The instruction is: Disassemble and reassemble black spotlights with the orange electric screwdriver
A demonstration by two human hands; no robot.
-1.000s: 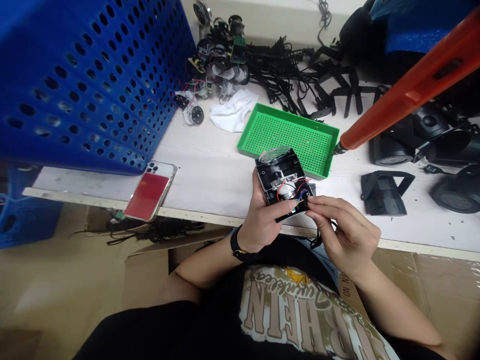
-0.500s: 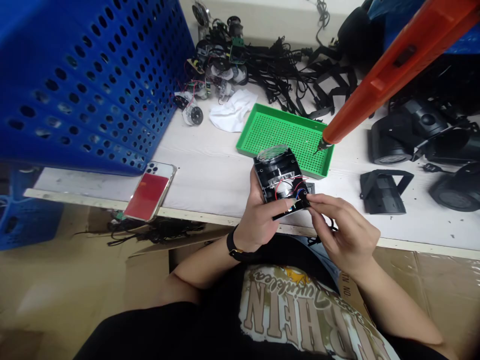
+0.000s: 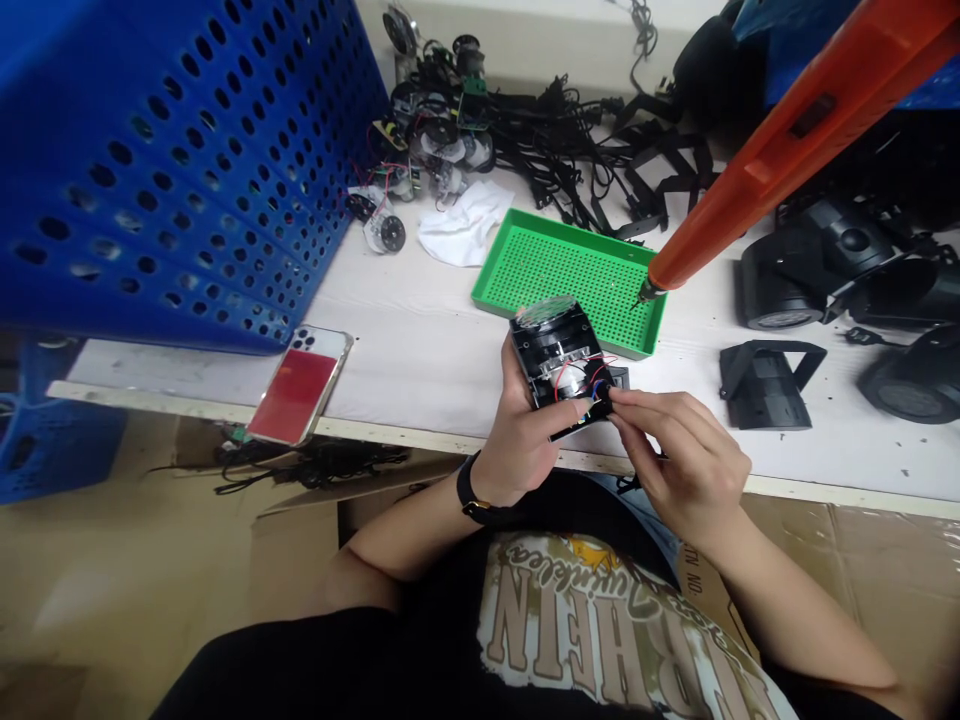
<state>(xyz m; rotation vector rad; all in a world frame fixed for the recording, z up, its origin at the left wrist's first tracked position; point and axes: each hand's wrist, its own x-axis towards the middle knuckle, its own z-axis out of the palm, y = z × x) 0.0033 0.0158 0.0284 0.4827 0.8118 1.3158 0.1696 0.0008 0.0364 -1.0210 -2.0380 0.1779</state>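
My left hand (image 3: 517, 430) is wrapped round an opened black lamp housing (image 3: 536, 365), its thumb laid across the lower end. A clear round lens (image 3: 551, 312) faces away from me at the far end. Red and blue wires and a pale inner part (image 3: 571, 378) show in the open side. At the housing's lower right corner, my right hand (image 3: 686, 450) pinches with thumb and forefinger on what looks like a black cable (image 3: 628, 484), which shows again below the hand. The fingertips hide the exact spot where it meets the housing.
A green perforated tray (image 3: 491, 285) lies beyond the housing, with an orange electric screwdriver (image 3: 739, 200) hanging over its right end. Left are a blue crate (image 3: 247, 180) and a phone (image 3: 300, 385). Lamp parts (image 3: 442, 140), black cables (image 3: 555, 135) and black lamps (image 3: 780, 285) lie around.
My right hand has shifted slightly left, closer in to the housing's corner. The housing has tilted and moved a little toward me in my left hand.
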